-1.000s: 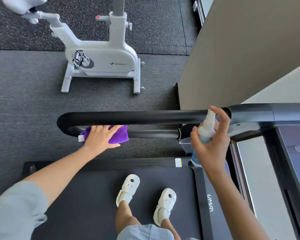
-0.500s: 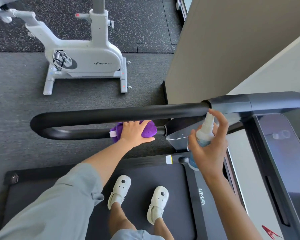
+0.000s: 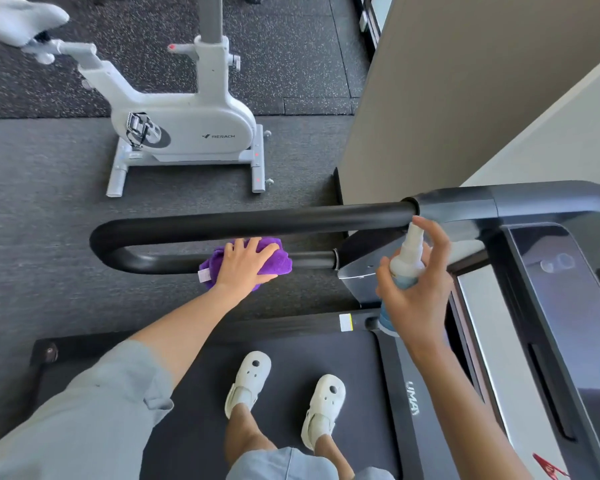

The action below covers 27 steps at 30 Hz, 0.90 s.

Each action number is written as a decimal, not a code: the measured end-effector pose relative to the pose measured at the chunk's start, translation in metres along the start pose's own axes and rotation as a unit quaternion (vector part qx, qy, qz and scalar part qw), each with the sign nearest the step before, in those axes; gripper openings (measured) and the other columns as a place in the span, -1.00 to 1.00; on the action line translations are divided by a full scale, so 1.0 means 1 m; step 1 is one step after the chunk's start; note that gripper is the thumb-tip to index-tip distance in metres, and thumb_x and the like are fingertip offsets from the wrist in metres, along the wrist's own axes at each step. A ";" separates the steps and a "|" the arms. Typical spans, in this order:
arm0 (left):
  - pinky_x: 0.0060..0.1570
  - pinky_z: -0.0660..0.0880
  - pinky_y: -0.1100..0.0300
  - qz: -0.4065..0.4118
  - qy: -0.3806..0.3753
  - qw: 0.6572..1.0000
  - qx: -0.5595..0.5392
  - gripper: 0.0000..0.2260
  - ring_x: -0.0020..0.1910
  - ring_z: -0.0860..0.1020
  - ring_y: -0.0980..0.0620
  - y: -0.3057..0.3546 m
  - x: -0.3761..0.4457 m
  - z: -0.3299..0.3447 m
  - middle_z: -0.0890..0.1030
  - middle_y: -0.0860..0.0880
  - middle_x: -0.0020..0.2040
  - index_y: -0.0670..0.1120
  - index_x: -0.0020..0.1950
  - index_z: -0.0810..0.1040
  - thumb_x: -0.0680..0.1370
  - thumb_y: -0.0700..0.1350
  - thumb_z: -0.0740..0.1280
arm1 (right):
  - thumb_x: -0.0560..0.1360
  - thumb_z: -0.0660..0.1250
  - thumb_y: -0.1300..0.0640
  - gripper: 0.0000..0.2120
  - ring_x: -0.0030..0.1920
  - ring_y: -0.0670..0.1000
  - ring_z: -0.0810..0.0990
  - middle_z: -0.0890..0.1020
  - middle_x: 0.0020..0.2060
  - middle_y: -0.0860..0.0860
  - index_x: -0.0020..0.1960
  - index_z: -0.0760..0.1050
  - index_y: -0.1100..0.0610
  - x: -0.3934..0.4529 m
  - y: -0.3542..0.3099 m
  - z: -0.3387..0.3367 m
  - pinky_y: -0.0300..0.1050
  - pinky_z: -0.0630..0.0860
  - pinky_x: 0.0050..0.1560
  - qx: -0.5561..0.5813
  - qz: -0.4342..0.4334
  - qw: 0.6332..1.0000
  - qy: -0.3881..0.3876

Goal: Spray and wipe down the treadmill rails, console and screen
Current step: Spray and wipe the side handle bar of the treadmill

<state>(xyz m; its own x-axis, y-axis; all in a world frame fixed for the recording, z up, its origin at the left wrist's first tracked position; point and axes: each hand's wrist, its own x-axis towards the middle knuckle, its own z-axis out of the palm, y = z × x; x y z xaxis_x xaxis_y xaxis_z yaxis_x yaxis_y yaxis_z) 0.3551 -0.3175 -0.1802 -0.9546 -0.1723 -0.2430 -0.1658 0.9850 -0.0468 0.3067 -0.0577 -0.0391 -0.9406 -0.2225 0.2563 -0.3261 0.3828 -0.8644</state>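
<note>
The treadmill (image 3: 291, 393) deck carries the person; its looped side rail (image 3: 257, 221) runs along the deck's left edge. To wipe well, I judge the left hand (image 3: 243, 268), pressing the purple cloth (image 3: 278, 263) flat-fingered onto the lower bar, should wrap around it. The right hand (image 3: 416, 296) grips the spray bottle (image 3: 407, 261), forefinger over the nozzle. Readable: "MERACH" on the exercise bike (image 3: 187, 129), "UMAY", I think, on the deck edge.

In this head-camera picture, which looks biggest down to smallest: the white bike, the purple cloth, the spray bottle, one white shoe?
1. White bike
2. Spray bottle, nearer the camera and partly hidden, so unsure against the next two
3. Purple cloth and white shoe look alike
</note>
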 end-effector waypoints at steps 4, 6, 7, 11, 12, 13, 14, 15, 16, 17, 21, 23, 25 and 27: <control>0.01 0.43 -0.07 0.004 0.047 0.994 -0.103 -0.46 0.07 0.51 -0.23 0.004 -0.025 -0.032 0.51 -0.17 0.22 -0.01 0.39 0.43 0.49 0.19 0.37 | 0.45 0.36 0.41 -0.41 -0.41 -0.06 0.48 0.51 -0.24 0.07 0.30 0.28 -0.07 0.009 -0.014 0.007 -0.21 0.48 -0.29 0.008 -0.037 0.999 -0.005; 0.02 0.44 -0.05 0.043 0.061 0.986 -0.147 -0.47 0.07 0.52 -0.19 0.014 -0.038 -0.054 0.50 -0.15 0.21 -0.02 0.37 0.47 0.47 0.17 0.40 | 0.45 0.34 0.40 -0.42 -0.42 -0.05 0.51 0.53 -0.17 0.07 0.30 0.26 -0.07 0.013 -0.021 0.008 -0.35 0.42 -0.31 0.005 -0.048 0.999 -0.003; 0.03 0.45 -0.05 0.066 0.065 0.983 -0.158 -0.47 0.08 0.52 -0.16 0.020 -0.045 -0.066 0.50 -0.13 0.20 -0.01 0.37 0.48 0.46 0.17 0.41 | 0.45 0.34 0.38 -0.42 -0.43 -0.04 0.51 0.54 -0.16 0.07 0.30 0.26 -0.09 0.014 -0.024 0.007 -0.37 0.41 -0.31 0.006 -0.049 0.999 0.001; -0.03 0.52 -0.04 0.097 0.139 0.967 -0.188 -0.49 -0.01 0.55 -0.12 0.042 -0.065 -0.112 0.52 -0.10 0.15 0.00 0.33 0.52 0.42 0.12 0.47 | 0.45 0.32 0.27 -0.44 -0.41 0.01 0.47 0.51 -0.19 0.01 0.29 0.25 -0.19 0.017 -0.031 -0.011 -0.18 0.45 -0.29 0.003 -0.045 0.999 0.022; -0.04 0.53 -0.03 0.090 0.166 0.962 -0.197 -0.48 -0.03 0.55 -0.11 0.046 -0.068 -0.124 0.52 -0.10 0.13 0.01 0.32 0.52 0.41 0.12 0.49 | 0.44 0.32 0.25 -0.45 -0.40 0.03 0.45 0.50 -0.20 -0.01 0.29 0.25 -0.18 0.018 -0.032 -0.018 -0.15 0.45 -0.29 -0.001 -0.044 0.999 0.027; -0.04 0.53 -0.02 0.084 0.192 0.955 -0.210 -0.48 -0.04 0.55 -0.11 0.050 -0.069 -0.137 0.53 -0.09 0.11 0.01 0.31 0.53 0.39 0.11 0.50 | 0.44 0.31 0.24 -0.46 -0.41 0.03 0.44 0.50 -0.19 -0.02 0.29 0.25 -0.18 0.019 -0.031 -0.025 -0.12 0.45 -0.29 -0.007 -0.041 0.999 0.032; -0.04 0.53 -0.02 0.082 0.212 0.947 -0.229 -0.47 -0.03 0.56 -0.11 0.054 -0.067 -0.150 0.53 -0.08 0.10 0.01 0.31 0.53 0.38 0.10 0.52 | 0.43 0.31 0.24 -0.46 -0.41 0.01 0.43 0.51 -0.19 -0.06 0.29 0.25 -0.19 0.020 -0.030 -0.032 -0.11 0.45 -0.30 -0.015 -0.034 0.999 0.038; -0.03 0.52 -0.01 0.084 0.224 0.938 -0.250 -0.47 -0.02 0.56 -0.10 0.058 -0.064 -0.163 0.53 -0.07 0.10 0.02 0.31 0.53 0.38 0.10 0.52 | 0.43 0.31 0.24 -0.45 -0.42 -0.03 0.42 0.51 -0.21 -0.15 0.28 0.26 -0.19 0.020 -0.028 -0.039 -0.14 0.44 -0.31 -0.025 -0.025 0.998 0.049; -0.01 0.52 0.00 0.085 0.231 0.931 -0.270 -0.47 -0.01 0.56 -0.09 0.062 -0.060 -0.176 0.52 -0.06 0.10 0.03 0.32 0.52 0.38 0.10 0.51 | 0.43 0.31 0.26 -0.45 -0.42 -0.04 0.43 0.49 -0.26 -0.23 0.28 0.26 -0.19 0.020 -0.025 -0.045 -0.19 0.42 -0.33 -0.040 -0.016 0.997 0.063; -0.01 0.51 0.02 0.085 0.234 0.925 -0.287 -0.47 0.00 0.56 -0.08 0.066 -0.054 -0.188 0.52 -0.04 0.10 0.05 0.33 0.51 0.39 0.12 0.49 | 0.42 0.32 0.28 -0.43 -0.41 -0.05 0.43 0.49 -0.29 -0.23 0.29 0.27 -0.18 0.020 -0.022 -0.051 -0.22 0.39 -0.35 -0.059 -0.004 0.995 0.076; -0.04 0.45 0.09 0.108 0.221 0.917 -0.314 -0.47 0.00 0.56 -0.06 0.093 -0.029 -0.221 0.51 0.01 0.08 0.10 0.34 0.49 0.40 0.16 0.47 | 0.43 0.31 0.32 -0.39 -0.33 0.11 0.46 0.46 -0.30 -0.12 0.34 0.26 -0.15 0.019 -0.014 -0.078 -0.03 0.40 -0.27 -0.131 0.079 0.979 0.138; -0.08 0.40 0.14 0.128 0.220 0.914 -0.315 -0.47 0.00 0.56 -0.05 0.107 -0.018 -0.226 0.51 0.02 0.07 0.11 0.34 0.48 0.40 0.17 0.47 | 0.42 0.29 0.31 -0.39 -0.30 0.13 0.45 0.46 -0.32 -0.06 0.33 0.24 -0.16 0.019 -0.012 -0.092 -0.03 0.38 -0.26 -0.164 0.107 0.967 0.162; -0.08 0.41 0.13 0.138 0.218 0.913 -0.317 -0.47 0.00 0.57 -0.06 0.117 -0.010 -0.228 0.51 0.02 0.07 0.10 0.34 0.49 0.40 0.17 0.47 | 0.42 0.28 0.31 -0.39 -0.28 0.16 0.46 0.50 -0.27 0.02 0.32 0.20 -0.16 0.020 -0.010 -0.103 -0.04 0.36 -0.26 -0.205 0.123 0.956 0.168; -0.03 0.46 0.08 0.144 0.209 0.910 -0.326 -0.47 -0.01 0.56 -0.07 0.124 -0.004 -0.229 0.50 0.00 0.07 0.09 0.34 0.49 0.41 0.17 0.47 | 0.43 0.27 0.31 -0.40 -0.26 0.20 0.48 0.54 -0.20 0.10 0.34 0.20 -0.13 0.025 -0.006 -0.109 -0.05 0.34 -0.25 -0.233 0.140 0.947 0.170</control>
<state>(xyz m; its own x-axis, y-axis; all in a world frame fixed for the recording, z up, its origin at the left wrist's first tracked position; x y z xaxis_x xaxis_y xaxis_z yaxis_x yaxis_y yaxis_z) 0.2815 -0.1936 0.0365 -0.9698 -0.0239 0.2428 0.1252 0.8055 0.5792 0.2750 0.0324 0.0200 -0.9468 0.2167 0.2381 0.0082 0.7556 -0.6549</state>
